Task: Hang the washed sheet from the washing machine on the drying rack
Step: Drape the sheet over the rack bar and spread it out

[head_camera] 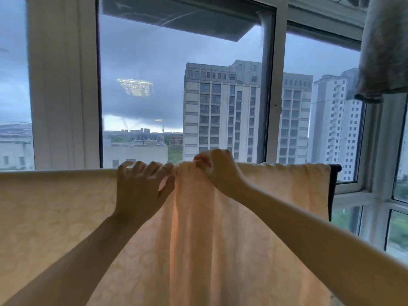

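Observation:
A pale peach sheet (276, 195) with a faint pattern hangs over a horizontal bar and spans nearly the whole view. The bar is hidden under the cloth except for its dark end (335, 167) at the right. My left hand (141, 186) rests on the top fold with its fingers curved over the edge. My right hand (216, 166) pinches a bunched part of the top edge just right of the left hand. Folds run down from that bunch.
Behind the sheet stand large windows with white frames (64, 85) and high-rise buildings outside. A grey cloth (384, 51) hangs from above at the upper right. A window corner with a low sill lies at the right.

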{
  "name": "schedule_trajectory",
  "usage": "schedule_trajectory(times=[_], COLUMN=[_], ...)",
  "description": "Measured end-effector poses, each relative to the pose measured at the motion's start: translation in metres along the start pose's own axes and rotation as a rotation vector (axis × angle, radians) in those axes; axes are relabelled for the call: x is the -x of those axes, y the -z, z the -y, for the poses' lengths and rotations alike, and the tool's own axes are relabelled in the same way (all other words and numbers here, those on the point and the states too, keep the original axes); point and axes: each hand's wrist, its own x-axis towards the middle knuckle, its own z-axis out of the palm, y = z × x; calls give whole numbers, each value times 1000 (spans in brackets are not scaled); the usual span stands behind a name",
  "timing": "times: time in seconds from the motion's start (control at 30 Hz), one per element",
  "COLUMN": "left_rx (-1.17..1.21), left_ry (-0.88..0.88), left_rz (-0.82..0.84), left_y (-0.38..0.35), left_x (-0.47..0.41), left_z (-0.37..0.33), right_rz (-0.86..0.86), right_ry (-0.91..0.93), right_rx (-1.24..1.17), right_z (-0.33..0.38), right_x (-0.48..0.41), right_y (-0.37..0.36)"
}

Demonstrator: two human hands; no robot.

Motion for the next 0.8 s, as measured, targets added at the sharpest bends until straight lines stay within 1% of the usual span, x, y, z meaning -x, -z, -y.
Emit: schedule_trajectory(times=[0.1, 0.17, 0.23, 0.3, 0.4, 0.5, 0.67, 0.8], left_rx=[-3, -17, -22, -26, -24, -18, -12, -2], left_ry=[8, 17, 16, 9, 0, 7, 19, 5], left_rz=[-4, 10, 34, 43, 46, 60, 77, 54], left_y=[3, 4, 4, 4, 7, 9, 10, 11], left_x=[1, 1, 2, 3, 3, 4, 5, 6], left_z=[-1, 0, 2, 3, 1, -1, 2, 4], right_rz=[-60, -142, -181, -147, -6, 72, 176, 286], right_ry=[-35, -118, -206, -282, -351, -293, -27, 8], right_rx=[-9, -11, 19, 75, 176, 184, 195, 111], right_z=[-7, -17, -31, -48, -63, -56, -35, -23], right_x=[-5, -11, -12, -9, 0, 3, 5, 7], right_y=[5, 16, 30, 41, 52, 56, 50, 42])
